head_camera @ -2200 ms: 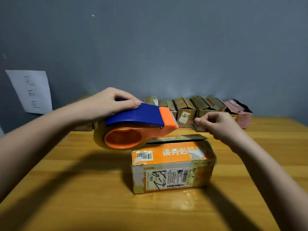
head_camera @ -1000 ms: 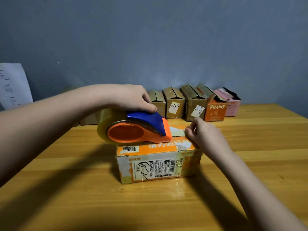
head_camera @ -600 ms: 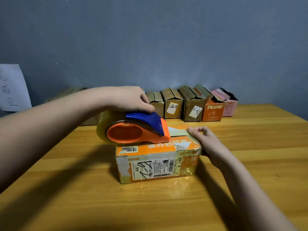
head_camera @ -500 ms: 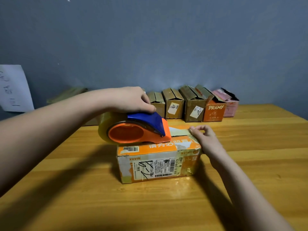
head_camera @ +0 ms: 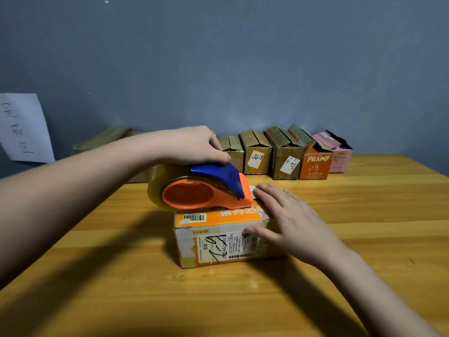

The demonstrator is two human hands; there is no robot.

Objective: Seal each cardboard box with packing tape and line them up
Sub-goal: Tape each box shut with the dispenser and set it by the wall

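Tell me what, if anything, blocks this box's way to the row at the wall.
Nothing visible: bare table lies between the orange box and the row of boxes. The tape dispenser rests on top.

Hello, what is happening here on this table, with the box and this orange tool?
A person is sealing a cardboard box with packing tape. The left hand grips a blue and orange tape dispenser resting on the box's top. The right hand lies flat over the box's right end, fingers straight. Along the wall stands a row of small boxes, several with flaps not lying flat.
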